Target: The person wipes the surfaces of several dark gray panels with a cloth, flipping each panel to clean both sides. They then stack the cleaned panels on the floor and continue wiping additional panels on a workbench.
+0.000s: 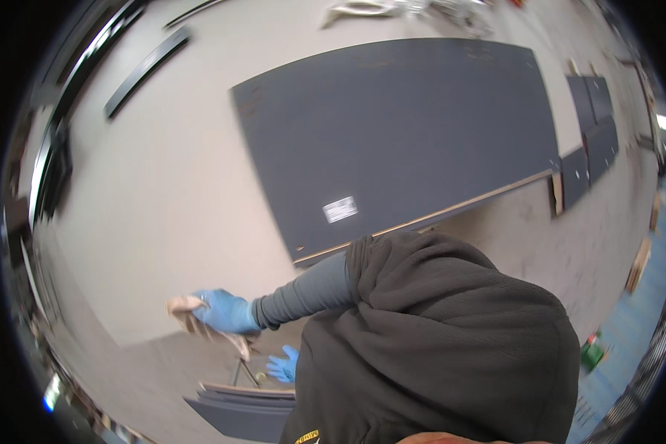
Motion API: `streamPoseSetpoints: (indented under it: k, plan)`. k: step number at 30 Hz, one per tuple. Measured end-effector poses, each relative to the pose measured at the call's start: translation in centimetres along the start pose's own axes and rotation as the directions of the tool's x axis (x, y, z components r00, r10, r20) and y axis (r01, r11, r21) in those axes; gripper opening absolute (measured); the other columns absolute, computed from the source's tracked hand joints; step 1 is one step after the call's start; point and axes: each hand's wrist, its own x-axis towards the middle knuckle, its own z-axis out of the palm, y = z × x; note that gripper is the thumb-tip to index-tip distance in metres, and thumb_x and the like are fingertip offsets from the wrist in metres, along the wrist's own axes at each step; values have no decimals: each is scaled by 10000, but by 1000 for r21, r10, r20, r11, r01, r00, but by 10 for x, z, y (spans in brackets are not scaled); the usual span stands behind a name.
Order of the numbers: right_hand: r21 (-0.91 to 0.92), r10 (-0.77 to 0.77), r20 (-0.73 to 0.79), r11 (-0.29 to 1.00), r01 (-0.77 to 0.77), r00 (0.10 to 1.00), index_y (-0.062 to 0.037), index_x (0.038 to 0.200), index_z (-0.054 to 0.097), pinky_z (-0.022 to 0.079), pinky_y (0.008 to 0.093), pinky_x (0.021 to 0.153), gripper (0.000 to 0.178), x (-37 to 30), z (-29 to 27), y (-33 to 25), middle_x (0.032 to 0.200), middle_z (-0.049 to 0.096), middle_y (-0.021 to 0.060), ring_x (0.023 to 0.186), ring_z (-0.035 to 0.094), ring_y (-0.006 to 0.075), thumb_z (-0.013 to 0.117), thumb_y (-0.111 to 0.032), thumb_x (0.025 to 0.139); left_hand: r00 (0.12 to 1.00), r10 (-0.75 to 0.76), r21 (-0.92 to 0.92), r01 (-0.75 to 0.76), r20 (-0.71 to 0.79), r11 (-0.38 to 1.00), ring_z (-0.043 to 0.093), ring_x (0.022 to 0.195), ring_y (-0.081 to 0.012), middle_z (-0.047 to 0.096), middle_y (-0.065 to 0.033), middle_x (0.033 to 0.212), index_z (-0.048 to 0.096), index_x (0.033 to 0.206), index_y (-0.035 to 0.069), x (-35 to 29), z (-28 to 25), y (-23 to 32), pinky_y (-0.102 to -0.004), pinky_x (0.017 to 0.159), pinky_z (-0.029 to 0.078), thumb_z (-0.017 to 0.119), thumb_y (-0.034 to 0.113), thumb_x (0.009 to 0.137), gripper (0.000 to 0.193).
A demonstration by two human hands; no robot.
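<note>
Close in under the camera, the person's dark hooded top fills the lower middle of the view, and both gloved hands come out from its left side. The left hand, in a blue glove on a grey sleeve, is closed around a crumpled beige cloth; the cloth bunches past the fingers on the outer side and a tail of it hangs below the palm. The hand sits at the near edge of a wide pale board, cloth pressed to or just over the surface, a hold that suits wiping, though whether it truly touches cannot be told. Below and a little toward the body, the right hand, also in a blue glove, is open with fingers spread and holds nothing; it hangs apart from the cloth, over the floor gap. Just under that hand lies a stack of dark panels with pale edges, flat on the floor, beside a thin metal frame leg. Beyond the left hand, across the pale board, a large dark grey panel lies flat, bearing a small white label, its raw light edge toward the person. Farther off to the right, smaller dark panels lie on the floor, and long black strips lie far off to the left.
</note>
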Motion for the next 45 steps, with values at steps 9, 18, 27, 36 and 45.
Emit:
streamPoseSetpoints:
  k: [9, 18, 27, 36, 45]
  plan:
    - [-518, -576, -763, 816, 257, 293, -52, 1139, 626, 586, 300, 672, 187, -225, -380, -136, 975, 665, 42, 776, 652, 130, 596, -202, 1031, 701, 491, -339, -694, -517, 635, 232, 1584, -430, 334, -251, 1681, 432, 1606, 83, 4, -109, 232, -570, 1254, 214, 628, 494, 1008, 752]
    - [-139, -662, -658, 576, -805, -359, -48, 1428, 522, 532, 488, 1022, 462, -515, -620, -63, 1479, 555, 253, 1213, 649, 401, 575, -208, 998, 650, 661, -129, -743, -374, 657, 199, 1600, -406, 239, -265, 1712, 257, 1642, -36, -21, -111, 313, -509, 1297, 175, 488, 523, 1056, 842]
    - [-599, -853, -499, 213, -772, 152, -35, 1447, 550, 421, 486, 1182, 586, -430, -631, -72, 1503, 549, 229, 1398, 522, 411, 703, -107, 886, 646, 679, -120, -750, -348, 651, 213, 1595, -406, 230, -276, 1711, 242, 1635, -64, -11, -107, 309, -469, 1307, 180, 465, 533, 1071, 851]
    - [-477, -753, -648, 289, -830, 110, -54, 1474, 500, 427, 520, 1169, 665, -452, -632, -76, 1618, 422, 242, 1414, 476, 476, 722, -122, 851, 622, 672, -159, -770, -402, 618, 238, 1583, -424, 256, -300, 1691, 266, 1623, -72, -10, -100, 308, -475, 1303, 192, 479, 526, 1067, 844]
    - [-600, -747, -618, 245, -761, 247, -46, 1387, 555, 420, 518, 1169, 576, -434, -596, -101, 1519, 516, 239, 1405, 491, 446, 753, -224, 877, 639, 667, -151, -756, -383, 637, 250, 1580, -414, 268, -292, 1691, 268, 1625, -68, -9, -103, 309, -474, 1301, 201, 489, 529, 1066, 847]
